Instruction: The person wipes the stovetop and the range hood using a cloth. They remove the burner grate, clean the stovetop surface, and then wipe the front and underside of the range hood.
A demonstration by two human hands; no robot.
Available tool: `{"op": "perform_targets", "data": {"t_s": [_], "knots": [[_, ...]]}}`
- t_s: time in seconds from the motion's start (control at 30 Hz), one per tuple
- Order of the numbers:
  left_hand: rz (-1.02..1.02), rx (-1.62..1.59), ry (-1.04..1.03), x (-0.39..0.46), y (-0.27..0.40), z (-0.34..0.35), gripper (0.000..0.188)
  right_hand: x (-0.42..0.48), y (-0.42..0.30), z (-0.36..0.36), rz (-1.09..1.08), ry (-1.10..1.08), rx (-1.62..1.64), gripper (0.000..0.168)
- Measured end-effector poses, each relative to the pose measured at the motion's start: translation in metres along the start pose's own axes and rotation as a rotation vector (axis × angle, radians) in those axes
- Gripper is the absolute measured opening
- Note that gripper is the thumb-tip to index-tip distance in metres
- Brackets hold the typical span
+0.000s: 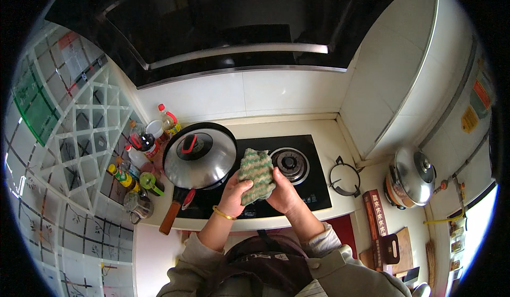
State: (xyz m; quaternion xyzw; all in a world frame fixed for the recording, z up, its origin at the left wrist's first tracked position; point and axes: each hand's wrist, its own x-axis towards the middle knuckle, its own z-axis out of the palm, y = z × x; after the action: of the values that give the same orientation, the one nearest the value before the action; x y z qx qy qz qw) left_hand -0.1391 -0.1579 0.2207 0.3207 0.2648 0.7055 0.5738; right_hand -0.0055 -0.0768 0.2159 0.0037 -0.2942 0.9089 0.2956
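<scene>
A folded green-and-beige striped cloth is held up between both hands, above the black glass gas hob. My left hand grips its left edge, thumb on top, with a gold-coloured bangle at the wrist. My right hand holds its right edge. Just left of the cloth, a wok with a steel lid covers the left side of the hob, its wooden handle pointing toward me. Behind the cloth to the right, the uncovered burner shows no pan support on it.
A black pan support lies on the counter right of the hob. Sauce and oil bottles crowd the left corner. Farther right stand a lidded electric pot, a long box and a wooden board. The range hood overhangs the back.
</scene>
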Motion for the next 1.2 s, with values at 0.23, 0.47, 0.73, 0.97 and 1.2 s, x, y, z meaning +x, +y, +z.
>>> {"op": "perform_targets", "data": {"t_s": [0.23, 0.47, 0.73, 0.97, 1.2], "knots": [[0.150, 0.476, 0.129, 0.022, 0.017, 0.008, 0.048, 0.018, -0.017, 0.008, -0.027, 0.171, 0.004, 0.037], [0.530, 0.844, 0.599, 0.079, 0.025, 0.031, 0.022, 0.076, -0.047, 0.004, -0.161, 0.177, 0.069, 0.045], [0.831, 1.349, 0.296, 0.104, 0.050, 0.030, 0.035, 0.109, -0.052, 0.030, -0.254, 0.054, 0.025, 0.043], [1.195, 1.524, 0.152, 0.133, 0.149, 0.063, 0.047, 0.149, -0.088, 0.132, -0.480, -0.184, -0.134, 0.044], [1.342, 1.714, -0.102, 0.136, 0.252, 0.079, 0.058, 0.195, -0.090, 0.212, -0.765, -0.176, -0.170, 0.035]]}}
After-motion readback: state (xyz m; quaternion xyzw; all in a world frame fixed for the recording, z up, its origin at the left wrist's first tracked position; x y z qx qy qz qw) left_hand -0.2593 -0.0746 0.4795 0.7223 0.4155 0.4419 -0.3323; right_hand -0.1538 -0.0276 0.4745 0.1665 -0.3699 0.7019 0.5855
